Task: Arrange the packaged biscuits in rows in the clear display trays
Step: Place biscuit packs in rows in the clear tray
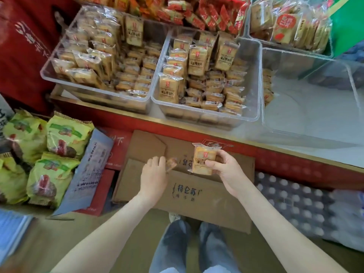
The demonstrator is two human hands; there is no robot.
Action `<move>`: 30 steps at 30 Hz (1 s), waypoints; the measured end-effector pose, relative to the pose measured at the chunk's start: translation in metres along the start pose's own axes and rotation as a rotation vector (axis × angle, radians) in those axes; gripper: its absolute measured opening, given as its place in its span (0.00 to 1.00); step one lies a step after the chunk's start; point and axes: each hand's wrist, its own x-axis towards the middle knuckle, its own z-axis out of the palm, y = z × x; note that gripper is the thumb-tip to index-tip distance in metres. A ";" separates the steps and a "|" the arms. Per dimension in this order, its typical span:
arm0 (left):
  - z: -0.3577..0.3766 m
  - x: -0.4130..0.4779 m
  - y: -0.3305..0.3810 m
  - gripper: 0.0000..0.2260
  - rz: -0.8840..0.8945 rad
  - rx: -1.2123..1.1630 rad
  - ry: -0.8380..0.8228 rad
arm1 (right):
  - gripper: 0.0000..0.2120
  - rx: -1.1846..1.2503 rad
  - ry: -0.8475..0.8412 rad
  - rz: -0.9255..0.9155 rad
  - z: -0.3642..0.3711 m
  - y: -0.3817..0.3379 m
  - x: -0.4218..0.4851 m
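Observation:
My right hand [226,170] grips a stack of clear-wrapped tan biscuit packets [202,159] above a brown cardboard box [189,192]. My left hand [153,174] pinches another biscuit packet [171,164], blurred, at the box's opening. On the counter stand three clear display trays. The left tray [59,75] holds loosely piled packets. In the middle tray [254,99] packets lie in rows, some standing upright. The right tray [307,131] holds only a few packets at its left wall.
Green snack bags [59,142] lie at the left beside a blue-grey carton flap [92,166]. A shrink-wrapped pack of bottles [295,198] sits at the right. Red snack packets [197,12] and more biscuits [285,26] fill the back trays. My legs [197,247] stand below the box.

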 end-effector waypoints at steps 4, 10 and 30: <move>0.042 0.001 -0.007 0.24 0.174 0.208 -0.059 | 0.15 -0.015 0.037 0.048 -0.007 0.024 0.018; 0.071 -0.007 -0.011 0.25 0.140 0.169 -0.498 | 0.17 -0.142 0.041 0.018 -0.015 0.029 0.020; -0.089 0.146 0.214 0.26 0.502 -0.175 0.295 | 0.21 -0.300 0.209 -0.429 -0.200 -0.183 0.043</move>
